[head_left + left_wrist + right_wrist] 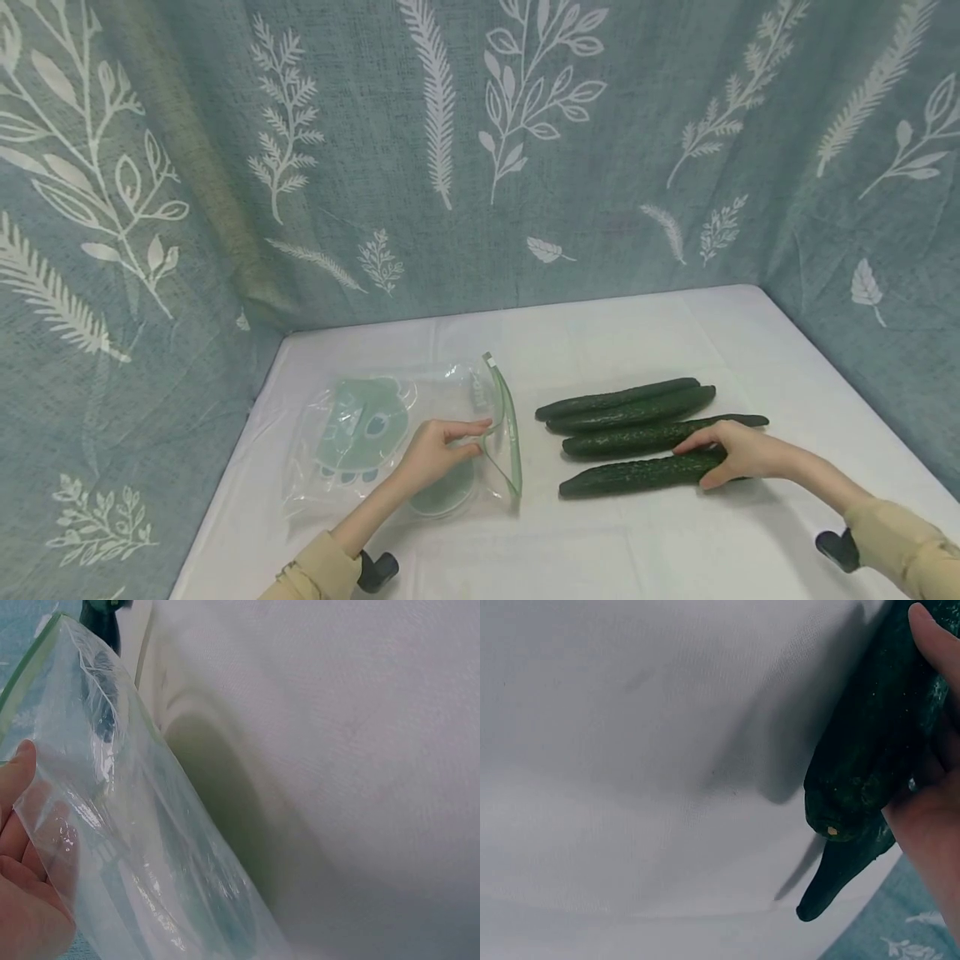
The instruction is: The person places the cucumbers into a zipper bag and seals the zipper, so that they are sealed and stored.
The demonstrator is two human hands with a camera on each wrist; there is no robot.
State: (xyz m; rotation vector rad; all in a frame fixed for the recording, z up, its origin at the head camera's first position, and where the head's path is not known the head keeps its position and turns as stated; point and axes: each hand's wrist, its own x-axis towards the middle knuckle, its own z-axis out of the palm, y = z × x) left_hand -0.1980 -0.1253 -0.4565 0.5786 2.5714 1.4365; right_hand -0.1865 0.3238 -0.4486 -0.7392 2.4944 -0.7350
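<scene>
A clear zip bag [442, 387] with a green zip strip [512, 425] and a pale green printed figure lies on the left of the table. My left hand [437, 450] pinches the bag's rim between thumb and fingers, and its mouth stands parted. In the left wrist view the plastic [135, 825] is lifted and some fingers show through it. On the right, my right hand [742, 454] grips the right end of the nearest dark green cucumber [630, 477]. The right wrist view shows this cucumber [862, 742] with the thumb along it and another cucumber's tip [832, 881] beyond.
Behind the held cucumber lie more cucumbers [637, 408], roughly side by side. A white cloth covers the table [540, 550]. Blue-green curtains [465, 167] with white leaf prints surround its back and sides.
</scene>
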